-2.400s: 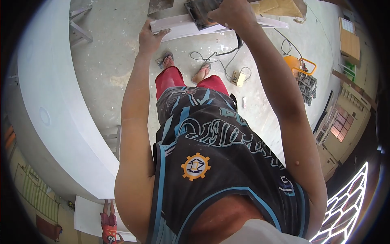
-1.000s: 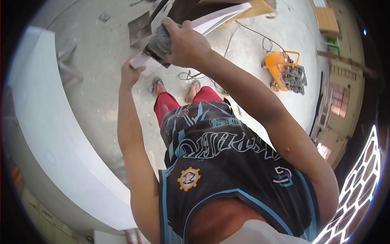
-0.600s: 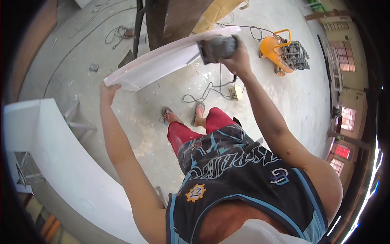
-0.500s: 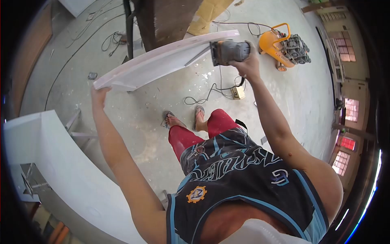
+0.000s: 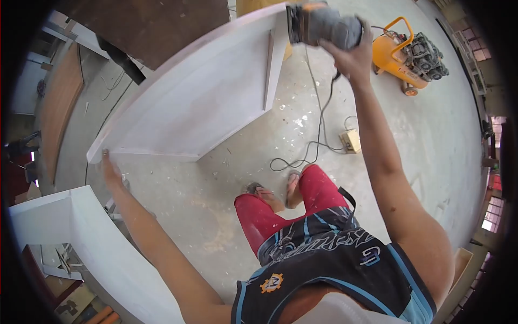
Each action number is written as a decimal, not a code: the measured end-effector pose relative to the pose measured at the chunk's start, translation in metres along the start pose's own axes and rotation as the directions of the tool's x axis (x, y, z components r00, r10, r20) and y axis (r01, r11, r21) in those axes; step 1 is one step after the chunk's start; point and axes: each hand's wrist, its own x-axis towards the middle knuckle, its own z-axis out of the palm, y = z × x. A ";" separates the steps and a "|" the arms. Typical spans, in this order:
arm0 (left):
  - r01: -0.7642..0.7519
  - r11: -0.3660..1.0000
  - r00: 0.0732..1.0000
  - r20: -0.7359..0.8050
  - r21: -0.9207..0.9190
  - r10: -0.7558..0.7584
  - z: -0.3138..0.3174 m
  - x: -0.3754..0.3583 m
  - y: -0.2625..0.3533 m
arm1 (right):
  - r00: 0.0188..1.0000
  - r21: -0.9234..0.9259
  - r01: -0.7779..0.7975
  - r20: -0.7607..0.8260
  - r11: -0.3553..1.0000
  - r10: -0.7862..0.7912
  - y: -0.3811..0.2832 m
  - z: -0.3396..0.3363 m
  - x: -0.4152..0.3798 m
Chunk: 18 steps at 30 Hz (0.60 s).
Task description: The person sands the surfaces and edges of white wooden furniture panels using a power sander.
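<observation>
A white panel [image 5: 210, 97] with raised edge strips stands tilted in front of me, its long edge curving from lower left to upper right. At the panel's lower-left corner, my left hand [image 5: 111, 173] is closed on the edge, its thumb showing and the other fingers mostly hidden. My right hand [image 5: 350, 56] is wrapped around a dark power sander [image 5: 326, 26] with an orange patch. The sander's flat face meets the panel's upper-right end. A dark cord hangs down from the sander beneath my right wrist.
An orange air compressor [image 5: 396, 59] stands on the floor at upper right. Near my feet lie a looped cord [image 5: 294, 164] and a yellowish box [image 5: 351, 141]. Another white curved piece [image 5: 108, 243] is at lower left. A dark brown board [image 5: 156, 27] stands behind the panel.
The panel now shows more of its inner face and appears higher in view. The sander has moved from beside the panel's upper edge to its right end. Both hands keep their hold.
</observation>
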 end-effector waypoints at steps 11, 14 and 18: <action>-0.566 0.823 0.798 -0.226 0.039 0.559 0.026 -0.016 -0.001 | 0.970 0.520 0.147 -0.241 0.842 -0.021 0.030 0.113 -0.011; -0.553 0.808 0.726 -0.357 0.204 0.587 0.055 -0.063 0.009 | 0.902 0.321 0.302 -0.402 0.898 -0.159 0.062 0.140 -0.047; -0.552 0.752 0.616 -0.432 0.361 0.659 0.054 -0.048 -0.006 | 0.903 0.217 0.258 -0.400 0.941 -0.155 0.116 0.187 -0.145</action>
